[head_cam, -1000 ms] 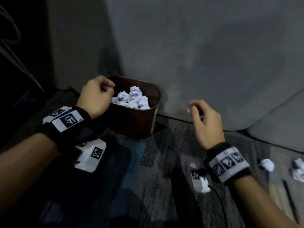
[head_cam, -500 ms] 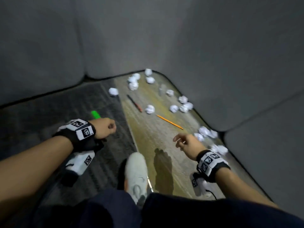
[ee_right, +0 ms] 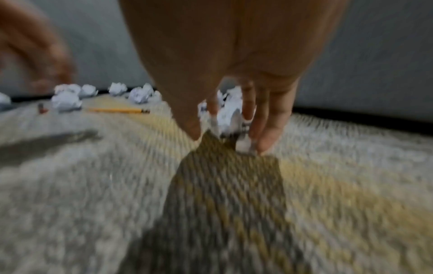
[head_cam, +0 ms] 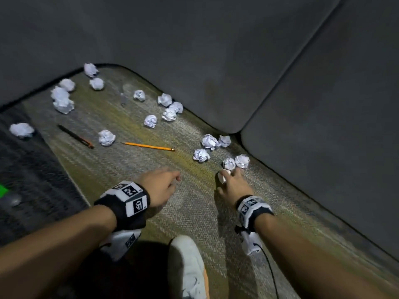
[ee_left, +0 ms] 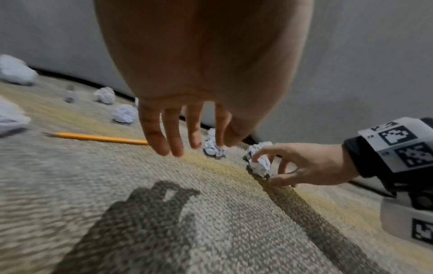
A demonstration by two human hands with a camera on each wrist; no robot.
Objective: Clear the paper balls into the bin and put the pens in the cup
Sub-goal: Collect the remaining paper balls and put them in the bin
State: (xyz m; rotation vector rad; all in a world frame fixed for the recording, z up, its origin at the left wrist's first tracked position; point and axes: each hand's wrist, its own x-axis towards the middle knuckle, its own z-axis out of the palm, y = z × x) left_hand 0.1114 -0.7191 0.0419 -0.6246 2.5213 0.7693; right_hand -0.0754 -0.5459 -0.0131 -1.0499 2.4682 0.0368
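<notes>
Carpet (head_cam: pixel 129 173) is seen from the head view, strewn with paper balls; a yellow pencil (head_cam: pixel 149 146) lies beyond the left hand (head_cam: pixel 159 188). One paper ball (head_cam: pixel 222 176), right of the pencil, is pinched by the right hand (head_cam: pixel 232 186).

From the left wrist, the left fingers (ee_left: pixel 164 133) are seen straight, holding nothing.

From the right wrist, the pinched ball (ee_right: pixel 228 116) is seen between curled fingertips (ee_right: pixel 264 137).

The carpeted floor (head_cam: pixel 133 169) bears scattered paper balls (head_cam: pixel 106 137). A yellow pencil (head_cam: pixel 149 146) and a dark pen (head_cam: pixel 75 136) lie among them.
</notes>
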